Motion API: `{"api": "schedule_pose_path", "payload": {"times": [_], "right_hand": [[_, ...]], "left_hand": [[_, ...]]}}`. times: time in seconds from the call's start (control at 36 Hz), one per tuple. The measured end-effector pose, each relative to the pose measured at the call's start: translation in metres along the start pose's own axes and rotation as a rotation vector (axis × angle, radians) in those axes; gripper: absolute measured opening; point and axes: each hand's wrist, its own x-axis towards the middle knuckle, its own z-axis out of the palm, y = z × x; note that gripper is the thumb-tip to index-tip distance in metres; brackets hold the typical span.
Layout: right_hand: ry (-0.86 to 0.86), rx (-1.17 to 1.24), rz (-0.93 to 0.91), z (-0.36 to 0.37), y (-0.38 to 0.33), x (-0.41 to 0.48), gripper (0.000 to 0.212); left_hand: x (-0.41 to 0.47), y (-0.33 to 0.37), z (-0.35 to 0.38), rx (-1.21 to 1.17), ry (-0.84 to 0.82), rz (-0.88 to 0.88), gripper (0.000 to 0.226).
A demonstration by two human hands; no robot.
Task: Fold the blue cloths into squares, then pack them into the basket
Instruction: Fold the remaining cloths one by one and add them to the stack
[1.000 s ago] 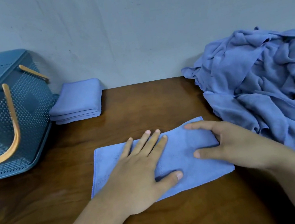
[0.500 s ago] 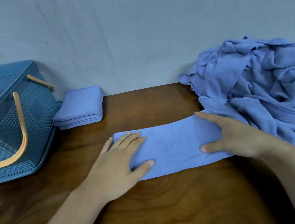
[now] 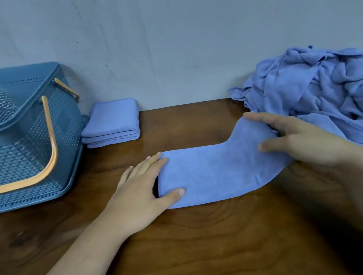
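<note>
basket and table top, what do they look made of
Basket: likely moulded plastic, matt teal, given its uniform perforated walls and smooth rim. Table: wood or wood-look veneer, dark brown, with swirling grain and a slight sheen; which, I cannot tell.
</note>
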Motion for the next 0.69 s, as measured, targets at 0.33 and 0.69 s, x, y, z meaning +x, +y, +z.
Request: {"api": "schedule_pose_path", "payload": {"times": [0.33, 0.69], "right_hand": [[-0.106, -0.037, 0.055, 0.088, -0.071, 0.038, 0.057], [-0.073, -0.008, 0.025, 0.142, -0.047, 0.031, 0.074]], "left_hand": [[-0.001, -0.003, -0.004, -0.115, 0.07, -0.007, 0.065], [-0.003, -0.005, -0.003, -0.251, 0.123, -0.132, 0.079]]}}
